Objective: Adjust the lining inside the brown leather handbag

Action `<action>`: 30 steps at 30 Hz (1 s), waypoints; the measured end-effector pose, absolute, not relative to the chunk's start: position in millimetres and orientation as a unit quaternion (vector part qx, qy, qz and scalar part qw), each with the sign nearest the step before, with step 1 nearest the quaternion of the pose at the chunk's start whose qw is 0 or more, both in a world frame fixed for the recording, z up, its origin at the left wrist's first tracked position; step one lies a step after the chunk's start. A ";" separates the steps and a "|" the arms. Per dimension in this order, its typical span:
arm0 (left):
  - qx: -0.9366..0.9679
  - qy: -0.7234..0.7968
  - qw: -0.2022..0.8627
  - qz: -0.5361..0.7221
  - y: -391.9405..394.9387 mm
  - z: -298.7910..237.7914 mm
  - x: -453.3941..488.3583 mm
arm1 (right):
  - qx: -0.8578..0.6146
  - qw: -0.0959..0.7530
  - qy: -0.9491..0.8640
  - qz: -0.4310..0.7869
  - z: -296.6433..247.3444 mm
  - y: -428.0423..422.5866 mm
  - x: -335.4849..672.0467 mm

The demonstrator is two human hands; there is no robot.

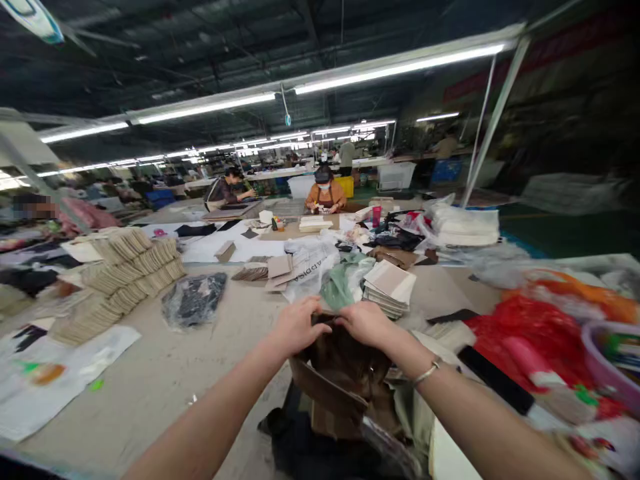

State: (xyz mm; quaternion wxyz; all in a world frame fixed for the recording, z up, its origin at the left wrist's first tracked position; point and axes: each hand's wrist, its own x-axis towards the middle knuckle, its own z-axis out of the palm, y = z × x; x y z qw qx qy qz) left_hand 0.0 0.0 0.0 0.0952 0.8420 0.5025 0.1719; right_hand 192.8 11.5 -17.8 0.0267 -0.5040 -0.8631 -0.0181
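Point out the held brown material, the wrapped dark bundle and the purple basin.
Brown material (345, 363): head view, on its folded middle.
Dark bundle (195, 300): head view, on its top.
Purple basin (600, 368): head view, on its outer wall.

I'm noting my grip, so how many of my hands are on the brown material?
2: your left hand on the left and your right hand on the right of the far edge of the brown material. Both show.

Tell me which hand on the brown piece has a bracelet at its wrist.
The person's right hand, set apart by a silvery bracelet; the left hand wears none.
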 end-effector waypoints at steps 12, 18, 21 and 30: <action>0.859 0.486 0.097 0.131 4.9 -7.1 -16.3 | -0.525 0.034 -0.850 0.007 -15.8 -1.9 199.4; 0.864 0.454 0.118 0.181 10.7 -7.3 -5.8 | -0.543 0.045 -0.838 0.032 -22.7 -12.0 216.2; 0.861 0.443 0.152 0.199 13.9 -7.2 1.6 | -0.549 0.056 -0.833 0.037 -24.9 -15.4 220.1; 0.852 0.475 0.109 0.191 22.9 -11.8 10.3 | -0.571 0.070 -0.815 0.062 -25.9 -24.1 221.5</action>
